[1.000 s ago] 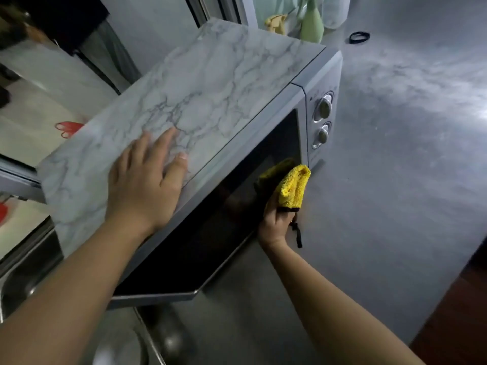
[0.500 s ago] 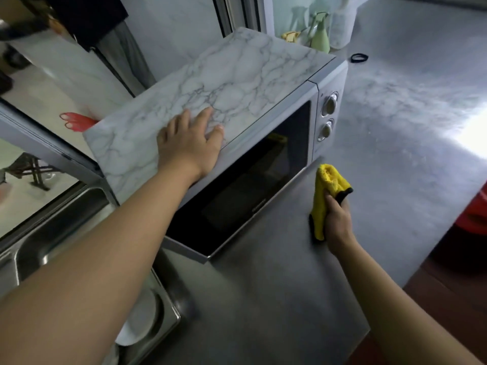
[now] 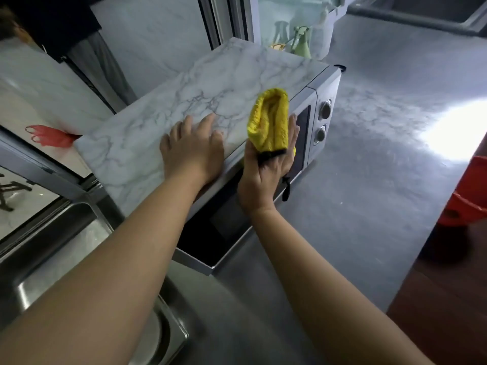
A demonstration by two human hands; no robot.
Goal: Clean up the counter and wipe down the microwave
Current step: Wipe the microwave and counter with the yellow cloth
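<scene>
From the head view, a grey mottled surface [image 3: 369,180] carries a microwave [image 3: 311,122] with a marble-patterned top and two knobs [image 3: 323,122], standing beside a steel sink [image 3: 52,248] under a window [image 3: 229,19], with a pale green bottle [image 3: 301,46] behind it and glare on the far right. The left hand [image 3: 193,151] lies flat, fingers relaxed, on the microwave's top near its front edge. The right hand [image 3: 263,175] grasps a folded yellow cloth [image 3: 270,119], held upright just in front of the microwave's door.

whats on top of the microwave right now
The left hand rests flat on the marble-patterned top of the microwave. The right hand holds the yellow cloth upright at its front edge. The surface beneath them is hidden.
</scene>
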